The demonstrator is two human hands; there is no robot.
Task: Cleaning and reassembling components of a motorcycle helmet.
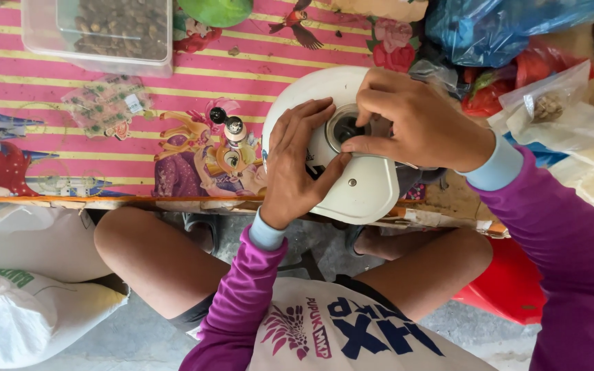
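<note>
A white plastic appliance housing (366, 189) lies on the near edge of the table with a round metal-rimmed opening (344, 128) in its middle. My left hand (299, 161) presses flat on the housing's left side, fingers spread toward the opening. My right hand (414, 124) reaches from the right, its fingertips pinched at the rim of the opening. Whether a small part sits between those fingers is hidden. A small round black-and-silver part (232, 126) rests on the cloth just left of the housing.
A pink striped cartoon tablecloth (70, 137) covers the table. A clear box of brown bits (118, 31) stands at the back left, a green lid (216, 10) beside it. Blue and red plastic bags (510, 27) pile at the right. White sacks (29, 309) lie on the floor left, a red stool (510, 285) right.
</note>
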